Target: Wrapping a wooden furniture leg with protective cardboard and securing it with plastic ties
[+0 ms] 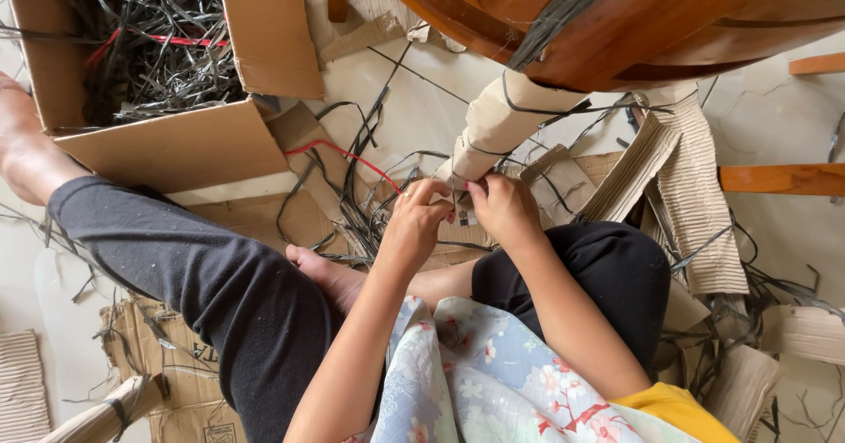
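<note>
A furniture leg wrapped in brown cardboard slants down from a wooden chair or table frame at the top. Thin black straps bind the wrap. My left hand and my right hand meet at the lower end of the wrapped leg, fingers pinched on the cardboard edge and a black strap there. I sit on the floor with my legs in black trousers folded under my arms.
An open cardboard box at upper left holds a tangle of black straps and a red one. Loose black straps and a red strap litter the floor. Corrugated cardboard pieces lie at right, beside a wooden rail.
</note>
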